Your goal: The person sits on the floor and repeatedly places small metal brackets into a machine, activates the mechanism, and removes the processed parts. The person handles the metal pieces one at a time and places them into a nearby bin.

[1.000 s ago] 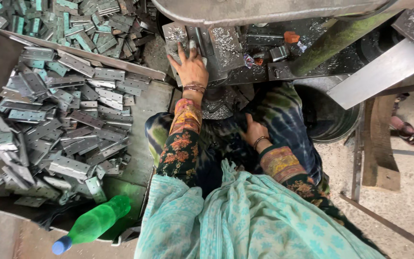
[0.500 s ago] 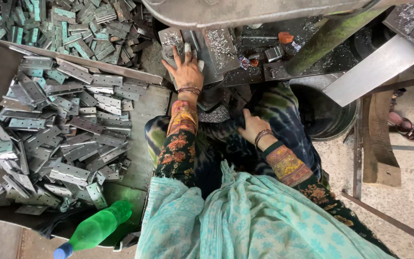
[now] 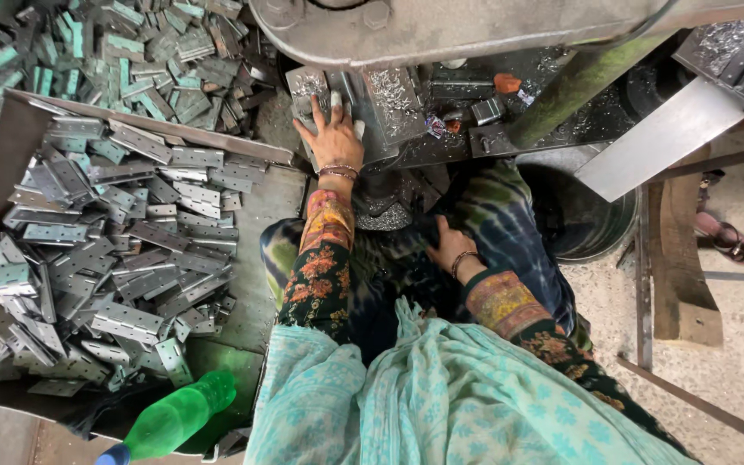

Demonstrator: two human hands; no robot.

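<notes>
My left hand (image 3: 335, 138) lies spread flat on the metal plate (image 3: 393, 103) under the press (right hand (image 3: 448, 245) loose, empty, lapward), so fingers risk crushing.

Dull grey metal hinges (image 3: 114, 258) are lying in a scuffed metal tray (image 3: 256, 215). Bright shavings are littering the greasy metal press bed (image 3: 406, 103). The bottle (image 3: 174, 418) is glossy green plastic; the shawl (image 3: 441, 405) is soft cloth.

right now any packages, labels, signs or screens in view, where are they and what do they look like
Green plastic bottle: lies tilted at the bottom left by the tray of metal hinge plates; translucent green with a blue cap, no label visible.
No signs or screens in view.
</notes>
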